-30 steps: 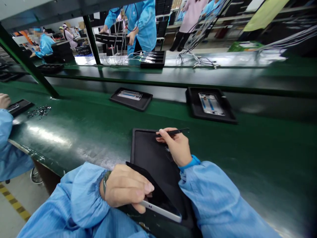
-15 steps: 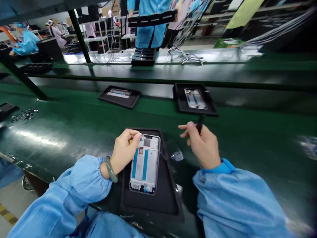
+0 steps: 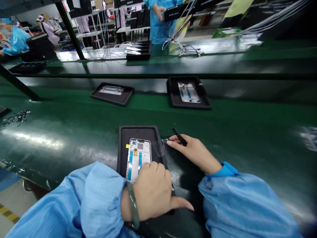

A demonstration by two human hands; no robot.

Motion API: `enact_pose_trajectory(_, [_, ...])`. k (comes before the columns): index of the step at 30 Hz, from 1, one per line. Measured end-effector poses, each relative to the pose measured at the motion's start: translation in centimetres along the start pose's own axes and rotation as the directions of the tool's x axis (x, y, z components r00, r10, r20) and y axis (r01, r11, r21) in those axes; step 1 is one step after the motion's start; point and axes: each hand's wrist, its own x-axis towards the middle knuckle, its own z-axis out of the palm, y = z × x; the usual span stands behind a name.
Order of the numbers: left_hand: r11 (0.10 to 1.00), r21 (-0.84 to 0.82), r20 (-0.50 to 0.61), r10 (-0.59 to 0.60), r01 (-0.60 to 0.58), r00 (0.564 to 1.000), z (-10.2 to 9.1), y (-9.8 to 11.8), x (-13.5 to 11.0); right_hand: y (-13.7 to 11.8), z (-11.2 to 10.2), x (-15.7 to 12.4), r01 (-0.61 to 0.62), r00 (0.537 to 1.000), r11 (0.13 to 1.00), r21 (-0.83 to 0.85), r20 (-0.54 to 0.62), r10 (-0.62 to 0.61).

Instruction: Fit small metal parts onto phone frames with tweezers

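Note:
A phone midframe [image 3: 132, 162] with blue strips and a yellow tab lies in a black foam tray [image 3: 123, 138]. My left hand [image 3: 153, 188] is over its lower end, knuckles up and thumb stretched out to the right. The tips of its other fingers are hidden, and nothing shows between thumb and fingers. Right of the tray, my right hand [image 3: 195, 150] is closed around a slim black stick-like tool [image 3: 179, 136]. Its thumb and finger also pinch a clear film [image 3: 159, 148] at the tray's right edge.
Two more black trays, a left one [image 3: 111, 99] and a right one [image 3: 170, 96], hold similar midframes further back. Small dark pieces [image 3: 21, 116] lie at the left, clear plastic [image 3: 309, 137] at the right. Beyond the raised shelf [image 3: 111, 68], a person in blue [image 3: 158, 29] holds a black tray.
My left hand has left the midframe's upper corner and moved down over its lower end. My right hand has come toward the tray and taken hold of the clear film from beside it.

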Motion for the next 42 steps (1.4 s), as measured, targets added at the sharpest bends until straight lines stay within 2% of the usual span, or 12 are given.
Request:
enact_pose_trajectory(4, [0.995,0.059,0.057,-0.087,0.084,0.995,0.2,0.8,1.1,-0.1,-0.1,-0.3,0.018,1.000,0.996,0.087,-0.018,-0.017])
enact_pose_trajectory(8, [0.993,0.064,0.048,-0.102,0.098,0.994,0.0,1.1,1.3,-0.6,0.0,-0.4,0.033,0.999,0.992,0.126,0.020,-0.036])
enact_pose_trajectory(11, [0.993,0.033,0.043,-0.114,0.113,0.993,0.1,1.1,1.3,-0.8,-0.2,-0.4,-0.002,1.000,0.967,0.255,0.015,-0.002])
enact_pose_trajectory(13, [0.993,0.019,0.040,-0.116,0.115,0.992,0.2,1.0,1.3,-0.8,-0.5,-0.5,-0.083,0.997,0.915,0.395,0.037,0.074])
enact_pose_trajectory(15, [0.995,0.009,0.045,-0.095,0.095,0.994,0.1,0.7,1.4,-0.6,-1.1,-0.4,-0.178,0.984,0.824,0.538,0.078,0.162])
enact_pose_trajectory(17, [0.998,0.002,0.086,-0.065,0.065,0.994,-0.1,0.1,1.5,-0.2,-1.8,-0.3,-0.222,0.970,0.717,0.661,0.075,0.231])
enact_pose_trajectory(21, [0.994,0.037,0.168,-0.106,0.101,0.980,-0.7,-1.6,2.2,0.8,-2.9,0.3,-0.158,0.950,0.546,0.823,-0.025,0.313])
enact_pose_trajectory(28, [0.973,0.102,0.124,-0.220,0.208,0.968,-0.5,-4.9,4.2,1.3,-3.4,0.6,-0.115,0.948,0.465,0.878,-0.042,0.315])
enact_pose_trajectory(31, [0.957,0.122,0.085,-0.274,0.262,0.958,-0.5,-6.7,6.1,1.5,-3.5,0.8,-0.087,0.947,0.439,0.894,-0.063,0.316])
enact_pose_trajectory(35, [0.931,0.160,0.028,-0.337,0.329,0.941,-0.9,-9.3,10.6,1.9,-3.6,1.0,-0.059,0.946,0.424,0.904,-0.085,0.312])
enact_pose_trajectory(39, [0.943,0.169,0.011,-0.293,0.288,0.956,-1.3,-10.8,14.8,2.0,-3.5,1.1,-0.055,0.946,0.417,0.907,-0.086,0.312])
enact_pose_trajectory(42, [0.960,0.159,0.021,-0.238,0.232,0.971,-1.6,-11.3,16.7,1.9,-3.4,1.1,-0.050,0.946,0.414,0.909,-0.090,0.312])
